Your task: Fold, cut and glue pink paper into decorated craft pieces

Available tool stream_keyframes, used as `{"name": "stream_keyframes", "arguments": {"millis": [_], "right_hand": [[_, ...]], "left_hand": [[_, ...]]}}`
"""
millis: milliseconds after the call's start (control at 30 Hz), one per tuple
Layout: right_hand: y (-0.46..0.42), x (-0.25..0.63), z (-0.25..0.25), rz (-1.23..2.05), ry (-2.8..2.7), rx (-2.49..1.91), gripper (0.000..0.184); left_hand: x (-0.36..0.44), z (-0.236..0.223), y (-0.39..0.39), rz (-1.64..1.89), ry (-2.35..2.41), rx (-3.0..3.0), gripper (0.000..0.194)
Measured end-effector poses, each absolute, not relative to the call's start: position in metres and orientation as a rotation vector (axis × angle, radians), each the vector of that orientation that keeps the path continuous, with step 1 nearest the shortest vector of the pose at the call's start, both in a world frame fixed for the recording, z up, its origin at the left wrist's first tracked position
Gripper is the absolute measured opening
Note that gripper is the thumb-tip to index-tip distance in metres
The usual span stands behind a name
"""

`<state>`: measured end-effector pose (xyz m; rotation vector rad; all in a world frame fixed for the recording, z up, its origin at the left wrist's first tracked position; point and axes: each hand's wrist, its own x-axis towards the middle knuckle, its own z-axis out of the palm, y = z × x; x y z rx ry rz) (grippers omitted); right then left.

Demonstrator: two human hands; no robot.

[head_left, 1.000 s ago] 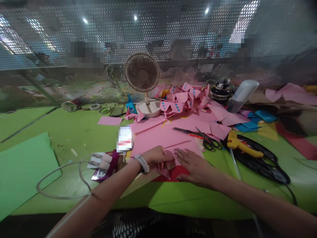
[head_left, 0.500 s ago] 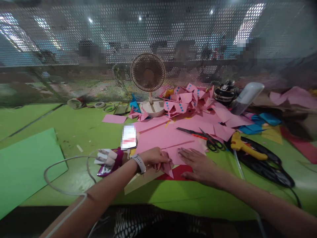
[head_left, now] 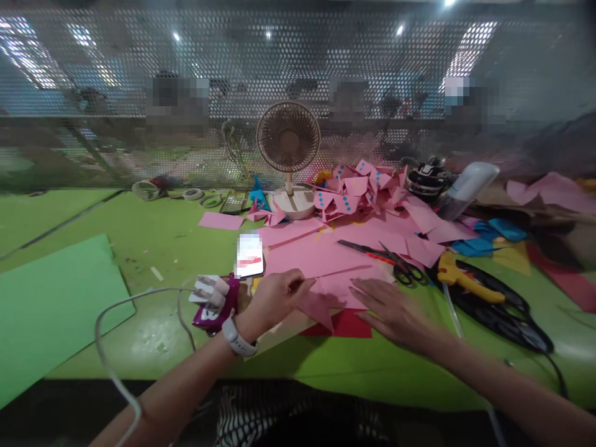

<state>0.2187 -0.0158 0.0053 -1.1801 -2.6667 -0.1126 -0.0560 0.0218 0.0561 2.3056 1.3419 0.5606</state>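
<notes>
My left hand (head_left: 279, 295), with a pale watch on the wrist, has its fingers curled together at the left edge of a small folded piece of pink paper (head_left: 319, 305); it appears to pinch that edge, though the fingertips are partly hidden. To the right of the piece, my right hand (head_left: 388, 307) lies low with its fingers stretched out, nearly flat, and slightly blurred. Under the folded piece are a red sheet (head_left: 351, 326) and a cream sheet (head_left: 279, 335). Larger pink sheets (head_left: 298, 251) spread just beyond both hands.
Black-handled scissors (head_left: 405, 267) and a yellow glue gun (head_left: 470, 282) lie at the right. A phone (head_left: 250, 254) and a charger with a white cable (head_left: 212, 292) are at the left. Behind stand a small fan (head_left: 288, 139) and a pile of folded pink paper pieces (head_left: 358, 189).
My left hand has turned and shifted toward its own side, so more of the folded pink paper shows. My right hand has moved a little to the right. The view has shifted slightly.
</notes>
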Motion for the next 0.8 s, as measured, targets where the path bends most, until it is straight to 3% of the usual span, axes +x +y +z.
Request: {"name": "stream_keyframes", "arguments": {"millis": [67, 300, 567, 667, 800], "right_hand": [[-0.014, 0.210, 0.006, -0.063, -2.680, -1.162, 0.049], [-0.004, 0.178, 0.000, 0.104, -2.595, -1.467, 0.077], [0.000, 0.165, -0.003, 0.298, -2.570, -1.602, 0.085], [0.001, 0.163, 0.002, 0.313, -2.563, -1.510, 0.074], [0.007, 0.160, 0.007, 0.326, -2.531, -1.319, 0.031]], "left_hand": [[-0.069, 0.049, 0.020, 0.569, 1.232, 2.527, 0.033], [-0.084, 0.012, 0.015, 0.096, 1.161, 2.743, 0.067], [-0.080, 0.014, 0.010, 0.066, 1.179, 2.814, 0.074], [-0.081, 0.013, 0.010, 0.072, 1.167, 2.834, 0.070], [-0.083, 0.012, 0.009, 0.096, 1.171, 2.837, 0.066]]}}
